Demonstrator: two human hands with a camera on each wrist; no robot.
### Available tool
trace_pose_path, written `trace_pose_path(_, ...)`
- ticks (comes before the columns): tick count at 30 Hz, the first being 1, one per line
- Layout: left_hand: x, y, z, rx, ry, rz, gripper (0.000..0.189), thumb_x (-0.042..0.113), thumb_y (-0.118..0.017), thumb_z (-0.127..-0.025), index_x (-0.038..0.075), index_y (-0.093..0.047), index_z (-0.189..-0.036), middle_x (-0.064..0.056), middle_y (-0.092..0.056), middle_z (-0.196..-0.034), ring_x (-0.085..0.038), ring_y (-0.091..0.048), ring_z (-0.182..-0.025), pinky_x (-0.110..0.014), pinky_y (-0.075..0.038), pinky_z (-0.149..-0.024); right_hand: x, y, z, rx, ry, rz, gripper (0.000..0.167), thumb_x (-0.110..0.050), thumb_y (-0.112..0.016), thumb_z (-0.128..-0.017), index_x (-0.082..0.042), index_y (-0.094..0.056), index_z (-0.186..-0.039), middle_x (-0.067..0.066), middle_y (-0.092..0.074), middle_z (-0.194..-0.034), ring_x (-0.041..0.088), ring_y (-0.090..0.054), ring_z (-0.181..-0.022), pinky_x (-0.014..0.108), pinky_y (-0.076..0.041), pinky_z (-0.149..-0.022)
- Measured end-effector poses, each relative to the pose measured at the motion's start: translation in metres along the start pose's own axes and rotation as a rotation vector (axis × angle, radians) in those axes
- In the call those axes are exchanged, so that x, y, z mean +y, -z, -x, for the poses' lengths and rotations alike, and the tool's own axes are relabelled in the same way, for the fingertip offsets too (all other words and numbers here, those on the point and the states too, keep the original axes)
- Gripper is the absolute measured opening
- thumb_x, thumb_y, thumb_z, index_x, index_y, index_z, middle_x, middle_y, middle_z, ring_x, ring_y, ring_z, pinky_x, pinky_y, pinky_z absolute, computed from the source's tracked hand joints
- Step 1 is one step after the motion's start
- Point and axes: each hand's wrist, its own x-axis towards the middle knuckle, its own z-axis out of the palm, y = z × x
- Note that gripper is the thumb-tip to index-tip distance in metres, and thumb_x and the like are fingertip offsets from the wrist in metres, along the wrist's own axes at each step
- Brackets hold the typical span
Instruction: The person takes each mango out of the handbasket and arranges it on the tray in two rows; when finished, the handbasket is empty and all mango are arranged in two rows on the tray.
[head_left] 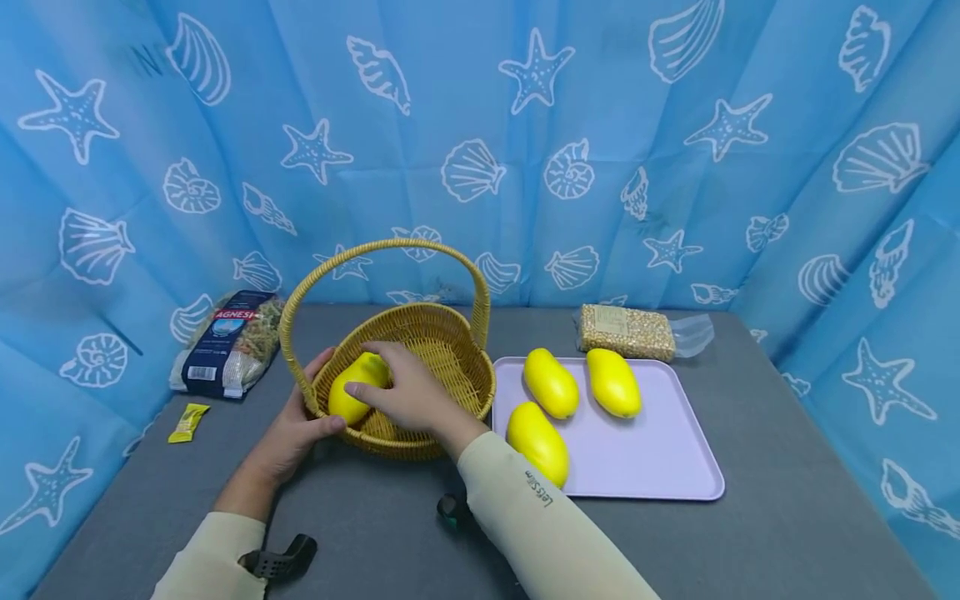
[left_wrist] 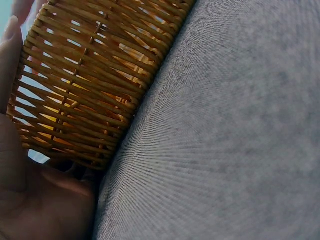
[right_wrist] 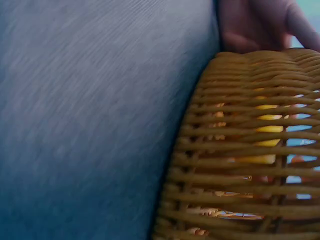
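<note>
A wicker basket [head_left: 408,442] with a tall arched handle stands left of the table's middle. My left hand [head_left: 295,433] grips its left side, thumb near the front rim and the fingers partly hidden behind the wall. Inside the basket's left end lies a yellow mango [head_left: 347,406]; my right hand [head_left: 408,390] reaches over the rim and holds it between thumb and fingers. In the left wrist view the left hand [left_wrist: 50,200] is against the woven wall [left_wrist: 95,65]. Yellow shows through the weave [right_wrist: 270,130] in the right wrist view.
Right of the basket, a lilac tray [head_left: 637,467] bears a mango [head_left: 551,383], another mango [head_left: 613,383] and a third mango [head_left: 538,443]. Behind it lies a vacuum-packed grain bag [head_left: 627,332]. A pasta bag [head_left: 228,343] and a small yellow packet [head_left: 188,423] are at left.
</note>
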Motion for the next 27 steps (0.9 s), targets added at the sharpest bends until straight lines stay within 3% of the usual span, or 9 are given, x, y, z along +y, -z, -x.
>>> trace_pose_path(4,-0.0007,0.0013,-0.0017,-0.005,-0.018,-0.005,0.093,0.004,-0.067,-0.106,0.024,-0.009,-0.177,-0.019,-0.024,-0.172,-0.024,-0.047,-0.139,-0.028,-0.048,-0.105,0.0012,-0.0015,-0.0021,-0.070,0.068,0.128,0.062,-0.032,-0.068,-0.109,-0.016,-0.047,-0.165,0.001,-0.044,-0.169,0.018,-0.041,-0.151,0.042,-0.036,-0.121)
trace_pose_path(8,-0.0008,0.0014,-0.0014,-0.010,-0.016,-0.004,0.093,0.005,-0.066,-0.107,0.023,-0.009,-0.177,-0.019,-0.022,-0.173,-0.024,-0.046,-0.139,-0.028,-0.048,-0.106,0.0017,-0.0040,-0.0017,-0.161,0.056,0.229,0.066,-0.027,-0.069,-0.107,-0.019,-0.044,-0.168,0.002,-0.035,-0.174,0.024,-0.031,-0.157,0.048,-0.029,-0.124)
trace_pose_path(11,-0.0010,0.0005,-0.0009,-0.011,-0.010,0.003,0.093,0.006,-0.067,-0.107,0.024,-0.009,-0.177,-0.019,-0.021,-0.173,-0.024,-0.046,-0.140,-0.028,-0.047,-0.106,0.0012,-0.0055,-0.0001,-0.189,0.023,0.289,0.069,-0.029,-0.072,-0.107,-0.023,-0.044,-0.169,0.002,-0.033,-0.175,0.028,-0.031,-0.157,0.050,-0.033,-0.122)
trace_pose_path(14,-0.0011,0.0003,-0.0004,-0.012,-0.008,0.011,0.093,0.007,-0.068,-0.107,0.025,-0.010,-0.177,-0.019,-0.021,-0.174,-0.024,-0.045,-0.141,-0.028,-0.047,-0.107,0.0002,-0.0066,0.0009,-0.169,-0.015,0.333,0.070,-0.034,-0.077,-0.104,-0.028,-0.046,-0.167,0.001,-0.040,-0.167,0.027,-0.039,-0.146,0.046,-0.044,-0.112)
trace_pose_path(17,-0.0014,0.0005,0.0002,-0.011,-0.006,0.016,0.093,0.007,-0.068,-0.106,0.027,-0.010,-0.177,-0.020,-0.021,-0.175,-0.023,-0.045,-0.142,-0.028,-0.046,-0.107,0.0003,-0.0070,0.0008,-0.145,-0.054,0.356,0.070,-0.040,-0.080,-0.101,-0.029,-0.052,-0.164,0.001,-0.047,-0.152,0.023,-0.043,-0.130,0.039,-0.048,-0.100)
trace_pose_path(20,-0.0011,0.0002,0.0006,-0.010,-0.007,0.017,0.094,0.006,-0.068,-0.106,0.027,-0.011,-0.177,-0.020,-0.022,-0.174,-0.023,-0.045,-0.142,-0.028,-0.046,-0.108,0.0012,-0.0069,-0.0005,-0.133,-0.071,0.370,0.067,-0.044,-0.082,-0.099,-0.023,-0.059,-0.158,0.000,-0.053,-0.142,0.020,-0.046,-0.121,0.035,-0.047,-0.094)
trace_pose_path(27,0.0003,-0.0012,0.0006,-0.009,-0.011,0.014,0.094,0.005,-0.069,-0.105,0.025,-0.011,-0.177,-0.021,-0.021,-0.175,-0.022,-0.046,-0.142,-0.028,-0.047,-0.107,0.0042,-0.0039,-0.0015,-0.168,-0.040,0.264,0.057,-0.044,-0.080,-0.100,-0.012,-0.066,-0.145,-0.004,-0.065,-0.126,0.011,-0.057,-0.103,0.029,-0.049,-0.087)
